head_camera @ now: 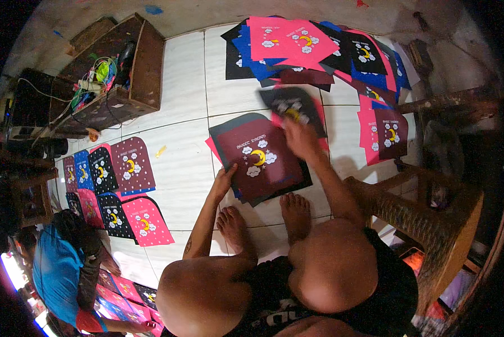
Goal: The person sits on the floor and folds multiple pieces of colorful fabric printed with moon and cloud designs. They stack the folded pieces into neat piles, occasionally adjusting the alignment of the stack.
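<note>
My left hand (223,182) grips the lower left edge of a stack of printed sheets, perhaps fabric, just in front of my feet. A maroon sheet (256,166) printed with a yellow moon and white clouds lies on top. Black, grey, pink and blue edges stick out around it. My right hand (301,138), slightly blurred, holds the near edge of a black sheet (287,99) with the same print. That sheet is tilted beyond the stack's upper right corner, over a pink sheet (322,145) that is mostly covered.
A loose pile of printed sheets (294,40) spreads along the wall, with a smaller pile (391,132) at right. Star-patterned sheets (133,166) lie in rows at left. Wooden bench (408,215) at right, wooden box (146,63) at upper left. Another person (58,269) crouches at lower left.
</note>
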`<state>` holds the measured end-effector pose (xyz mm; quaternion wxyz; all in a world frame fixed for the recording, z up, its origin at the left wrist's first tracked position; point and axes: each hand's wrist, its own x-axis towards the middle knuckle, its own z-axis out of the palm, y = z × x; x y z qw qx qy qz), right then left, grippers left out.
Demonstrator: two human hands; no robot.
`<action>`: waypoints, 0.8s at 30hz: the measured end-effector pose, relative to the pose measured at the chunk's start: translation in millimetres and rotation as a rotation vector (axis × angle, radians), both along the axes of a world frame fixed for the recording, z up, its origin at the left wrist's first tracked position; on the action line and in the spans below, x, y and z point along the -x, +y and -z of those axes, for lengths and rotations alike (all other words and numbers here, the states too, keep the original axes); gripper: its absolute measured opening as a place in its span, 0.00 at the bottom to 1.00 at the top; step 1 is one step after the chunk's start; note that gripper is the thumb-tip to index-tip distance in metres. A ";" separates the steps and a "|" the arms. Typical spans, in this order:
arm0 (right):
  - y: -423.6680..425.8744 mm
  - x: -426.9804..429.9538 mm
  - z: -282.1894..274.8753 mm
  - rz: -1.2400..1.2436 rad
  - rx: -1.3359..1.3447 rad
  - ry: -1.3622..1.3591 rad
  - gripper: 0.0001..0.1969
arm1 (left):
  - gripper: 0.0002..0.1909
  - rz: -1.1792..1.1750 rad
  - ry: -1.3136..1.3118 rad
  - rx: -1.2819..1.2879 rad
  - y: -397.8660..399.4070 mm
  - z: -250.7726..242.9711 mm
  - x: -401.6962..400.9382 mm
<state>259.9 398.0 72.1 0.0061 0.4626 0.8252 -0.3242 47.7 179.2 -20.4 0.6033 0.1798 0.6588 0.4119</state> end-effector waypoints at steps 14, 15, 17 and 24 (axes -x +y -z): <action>-113.8 -43.8 32.0 0.077 -0.259 0.150 0.33 | 0.24 0.173 0.127 -0.120 0.9 -3.3 -0.7; -106.7 -48.7 34.0 0.152 -0.252 0.051 0.34 | 0.24 0.184 0.130 -0.137 -2.2 8.8 1.4; -97.1 -65.5 47.8 0.330 -0.237 -0.162 0.36 | 0.25 0.220 0.085 -0.103 5.3 3.9 -4.3; -77.4 -21.9 65.8 0.250 -0.272 0.099 0.38 | 0.25 0.108 0.038 0.022 23.6 -31.2 -12.9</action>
